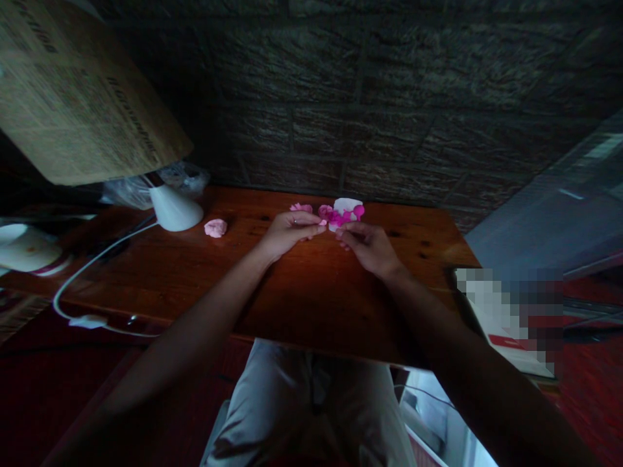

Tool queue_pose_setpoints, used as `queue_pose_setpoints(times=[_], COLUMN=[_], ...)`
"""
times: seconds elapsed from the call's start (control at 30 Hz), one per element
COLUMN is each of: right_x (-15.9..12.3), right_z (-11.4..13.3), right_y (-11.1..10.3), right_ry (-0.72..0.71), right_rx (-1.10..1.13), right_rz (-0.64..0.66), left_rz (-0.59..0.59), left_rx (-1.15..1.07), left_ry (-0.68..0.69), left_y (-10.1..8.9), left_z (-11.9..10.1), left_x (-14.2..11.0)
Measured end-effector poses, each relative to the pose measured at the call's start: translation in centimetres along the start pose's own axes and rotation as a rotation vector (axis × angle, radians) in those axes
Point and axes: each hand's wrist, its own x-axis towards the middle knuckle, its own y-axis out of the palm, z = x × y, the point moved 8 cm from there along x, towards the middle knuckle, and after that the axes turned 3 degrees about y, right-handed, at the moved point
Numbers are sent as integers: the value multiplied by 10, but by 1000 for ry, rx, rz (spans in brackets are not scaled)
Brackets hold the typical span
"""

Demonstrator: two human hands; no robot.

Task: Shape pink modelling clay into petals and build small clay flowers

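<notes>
My left hand (pixel 291 231), with a ring on one finger, pinches a small pale pink piece (pixel 322 223) between thumb and fingertip. A short gap to the right, my right hand (pixel 367 243) has its thumb and fingers closed together; whatever lies between them is too small to make out. Just beyond the fingertips, bright magenta pieces (pixel 348 217) lie against a white sheet-like piece (pixel 346 204). Pink crumpled flower-like pieces (pixel 300 207) rest behind my left hand, partly covered by it. Farther left on the table sits a separate pale pink crumpled piece (pixel 215 227).
A lamp with a white base (pixel 176 209) and a newsprint-covered shade (pixel 92 97) stands on the left of the wooden table (pixel 311 285). Its white cord (pixel 73 272) hangs over the front edge. A white cup-like object (pixel 26 246) is at far left. A brick wall (pixel 389 97) closes the back.
</notes>
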Motion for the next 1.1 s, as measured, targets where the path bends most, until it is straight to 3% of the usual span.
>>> queue_pose_setpoints(times=[0.37,0.7,1.1], right_x=[-1,-2,-1], right_z=[3,-1,-6], right_y=[-5,3,0], right_ry=[43,140,162], right_rx=[162,313,334], right_rz=[-55,-23,-28], left_rz=[-13,-5,-26], left_rx=[-18,16,-6], left_ry=[-6,1,-20], left_y=[-3,-3,-3], left_z=[5,3,4], left_x=[2,1,1])
